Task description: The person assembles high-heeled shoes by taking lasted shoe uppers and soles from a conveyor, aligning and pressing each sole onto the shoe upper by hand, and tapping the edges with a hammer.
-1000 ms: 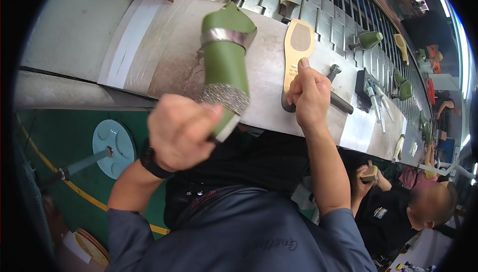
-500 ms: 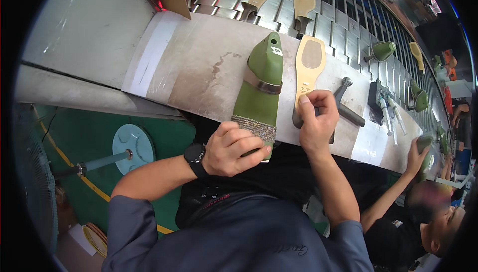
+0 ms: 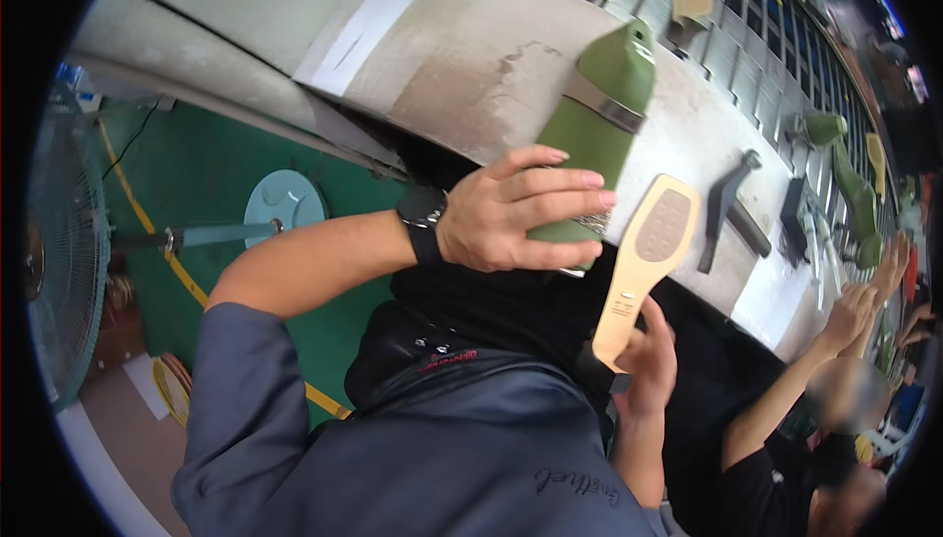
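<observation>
A green shoe last [image 3: 594, 144] lies on the bench edge, with a smooth grey-brown band [image 3: 604, 105] around its middle. My left hand [image 3: 516, 211] lies across its near end, fingers wrapped over a glittery strap [image 3: 597, 224] that they mostly cover. In front of the bench edge, my right hand [image 3: 653, 365] holds a tan shoe sole [image 3: 638, 277] by its dark heel [image 3: 599, 368]. The sole's broad end points up toward the bench and bears a brownish textured patch. Part of my right hand is hidden behind the sole.
On the bench [image 3: 471, 56] lies a hammer [image 3: 727, 205], near a black block [image 3: 794, 215] and slim pale tools [image 3: 825, 242]. Beyond runs a slatted conveyor [image 3: 629, 11] with more soles and lasts. A co-worker's hands [image 3: 855, 311] are at the right. A fan [image 3: 74, 242] stands left.
My right hand has lifted the sole off the bench and drawn it toward me. My left hand has spread further over the last. The view has shifted.
</observation>
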`<state>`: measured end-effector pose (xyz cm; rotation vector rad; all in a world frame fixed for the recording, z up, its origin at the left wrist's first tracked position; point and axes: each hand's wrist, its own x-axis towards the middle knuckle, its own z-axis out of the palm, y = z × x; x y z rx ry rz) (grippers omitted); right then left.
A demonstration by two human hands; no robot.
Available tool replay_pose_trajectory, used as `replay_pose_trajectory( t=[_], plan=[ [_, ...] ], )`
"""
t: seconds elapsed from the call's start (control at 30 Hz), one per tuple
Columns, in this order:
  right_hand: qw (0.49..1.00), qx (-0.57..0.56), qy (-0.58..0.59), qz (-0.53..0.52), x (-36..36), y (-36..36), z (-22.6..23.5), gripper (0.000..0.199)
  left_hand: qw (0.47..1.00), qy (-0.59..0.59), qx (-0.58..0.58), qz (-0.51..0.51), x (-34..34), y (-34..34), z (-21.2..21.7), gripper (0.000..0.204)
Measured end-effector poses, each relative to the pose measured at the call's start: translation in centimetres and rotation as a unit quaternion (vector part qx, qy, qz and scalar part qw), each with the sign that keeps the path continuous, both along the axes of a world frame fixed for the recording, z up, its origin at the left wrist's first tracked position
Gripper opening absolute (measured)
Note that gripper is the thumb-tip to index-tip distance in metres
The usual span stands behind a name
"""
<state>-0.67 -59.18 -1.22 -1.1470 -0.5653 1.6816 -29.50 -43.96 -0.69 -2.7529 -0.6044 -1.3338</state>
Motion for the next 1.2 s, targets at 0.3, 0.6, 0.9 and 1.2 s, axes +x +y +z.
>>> replay_pose_trajectory(
  t=[0.3,0.6,0.9,1.2],
  plan=[
    [0.998,0.057,-0.014,-0.012,-3.1,10.1,2.5,0.035,0.939,-0.189,-0.276,-0.072,0.7,3.3,9.9,0.048],
    [0.992,0.124,0.023,-0.026,-2.3,8.8,4.9,0.038,0.765,-0.366,-0.488,-0.206,3.2,6.6,14.6,0.045],
    [0.964,0.262,-0.012,0.029,-5.7,7.8,11.8,0.023,0.741,-0.315,-0.542,-0.241,6.1,5.5,15.0,0.052],
    [0.947,0.285,-0.104,0.108,-6.3,10.7,11.7,0.042,0.72,-0.298,-0.56,-0.282,4.9,4.8,15.1,0.096]
  ],
)
